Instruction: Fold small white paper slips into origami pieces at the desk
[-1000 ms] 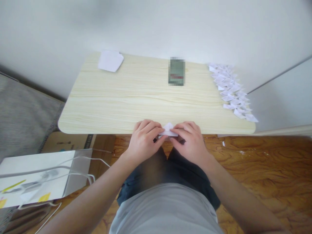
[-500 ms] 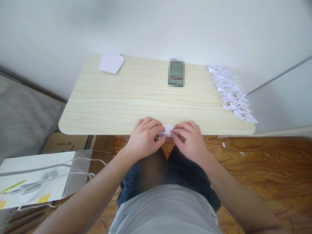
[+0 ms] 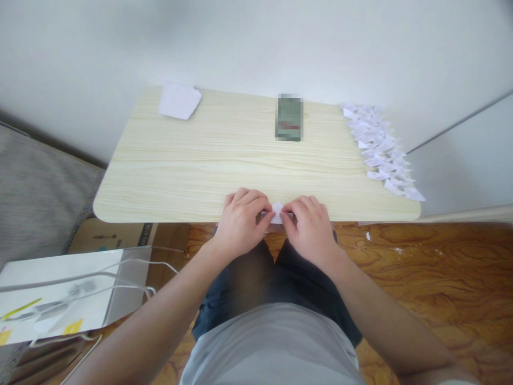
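Observation:
At the near edge of a light wooden table (image 3: pixel 208 160), both my hands pinch a small folded white paper piece (image 3: pixel 277 212). My left hand (image 3: pixel 242 222) has its fingers curled onto the paper's left side. On the right side my right hand (image 3: pixel 306 224) presses with bent fingers. Only a small pointed part of the paper shows between the fingertips.
A pile of several folded white paper pieces (image 3: pixel 380 149) lies along the table's right edge. White paper sheets (image 3: pixel 179 100) sit at the far left corner, a blurred dark object (image 3: pixel 289 117) at the far middle. A white bag (image 3: pixel 60 291) and a cardboard box stand on the floor at left.
My hands have drawn closer together on the paper, which now shows smaller and more folded between the fingertips.

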`<state>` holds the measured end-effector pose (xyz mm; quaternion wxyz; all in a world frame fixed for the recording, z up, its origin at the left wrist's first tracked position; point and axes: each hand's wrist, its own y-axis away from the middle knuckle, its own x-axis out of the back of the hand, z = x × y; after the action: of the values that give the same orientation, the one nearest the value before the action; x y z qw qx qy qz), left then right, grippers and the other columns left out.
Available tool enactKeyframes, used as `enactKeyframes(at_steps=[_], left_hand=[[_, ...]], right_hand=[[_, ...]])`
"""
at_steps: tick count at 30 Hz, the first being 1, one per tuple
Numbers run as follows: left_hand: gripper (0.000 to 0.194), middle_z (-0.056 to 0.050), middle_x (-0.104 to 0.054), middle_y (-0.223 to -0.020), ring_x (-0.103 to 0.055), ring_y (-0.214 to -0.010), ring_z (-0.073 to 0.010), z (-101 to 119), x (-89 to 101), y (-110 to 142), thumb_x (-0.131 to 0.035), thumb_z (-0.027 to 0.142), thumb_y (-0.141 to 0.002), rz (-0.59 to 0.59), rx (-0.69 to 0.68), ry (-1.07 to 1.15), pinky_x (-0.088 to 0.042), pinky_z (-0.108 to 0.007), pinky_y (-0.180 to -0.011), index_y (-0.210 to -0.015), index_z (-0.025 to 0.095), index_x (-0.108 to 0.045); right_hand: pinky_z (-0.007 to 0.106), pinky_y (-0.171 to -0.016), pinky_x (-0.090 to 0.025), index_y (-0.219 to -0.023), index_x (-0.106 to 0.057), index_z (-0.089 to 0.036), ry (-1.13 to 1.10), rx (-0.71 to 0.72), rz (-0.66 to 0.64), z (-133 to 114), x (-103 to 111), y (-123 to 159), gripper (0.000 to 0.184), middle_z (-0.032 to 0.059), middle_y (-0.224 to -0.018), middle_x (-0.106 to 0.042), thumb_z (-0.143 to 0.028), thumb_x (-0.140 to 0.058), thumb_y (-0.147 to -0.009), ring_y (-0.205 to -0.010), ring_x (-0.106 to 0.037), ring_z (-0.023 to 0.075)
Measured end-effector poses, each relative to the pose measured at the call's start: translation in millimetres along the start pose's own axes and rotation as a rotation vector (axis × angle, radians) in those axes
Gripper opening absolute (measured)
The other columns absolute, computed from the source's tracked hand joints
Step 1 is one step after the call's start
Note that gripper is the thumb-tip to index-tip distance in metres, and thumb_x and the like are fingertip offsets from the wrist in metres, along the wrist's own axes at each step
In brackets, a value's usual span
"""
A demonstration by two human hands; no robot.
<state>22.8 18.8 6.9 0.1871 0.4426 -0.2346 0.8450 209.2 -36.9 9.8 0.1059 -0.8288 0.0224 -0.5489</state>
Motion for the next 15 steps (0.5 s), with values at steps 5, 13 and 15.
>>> enactKeyframes(at_steps=[5,13,15], left_hand=[[0.004,-0.002,-0.077,-0.100,-0.060,-0.104,-0.0256,-2.3,-3.3,-0.5,-0.068,0.022,-0.093,0.029,0.001,0.059,-0.040,-0.045,-0.096,-0.090,0.024,-0.070],[0.013,-0.003,-0.078,-0.101,-0.061,-0.104,-0.0261,-4.8,-5.1,-2.7,-0.061,0.021,-0.097,0.045,-0.032,0.062,-0.039,-0.046,-0.094,-0.097,0.025,-0.073],[0.016,-0.003,-0.076,-0.102,-0.060,-0.104,-0.0259,-6.5,-3.5,-2.2,-0.059,0.022,-0.098,0.027,-0.051,0.056,-0.040,-0.044,-0.092,-0.096,0.025,-0.074]], right_hand=[[0.041,-0.084,-0.039,-0.093,-0.065,-0.022,-0.011,0.011,0.006,2.1,-1.5,-0.2,0.009,0.0064,-0.097,-0.070,-0.028,-0.062,-0.100,-0.100,-0.057,0.0276],[0.043,-0.087,-0.041,-0.105,-0.068,-0.025,-0.107,0.007,0.061,3.7,-3.9,3.1,0.016,0.0058,-0.100,-0.071,-0.015,-0.062,-0.095,-0.101,-0.058,0.0279],[0.043,-0.087,-0.041,-0.104,-0.070,-0.026,-0.114,-0.002,0.071,4.0,-5.6,5.0,0.017,0.0058,-0.099,-0.070,-0.014,-0.062,-0.095,-0.101,-0.058,0.0279]])
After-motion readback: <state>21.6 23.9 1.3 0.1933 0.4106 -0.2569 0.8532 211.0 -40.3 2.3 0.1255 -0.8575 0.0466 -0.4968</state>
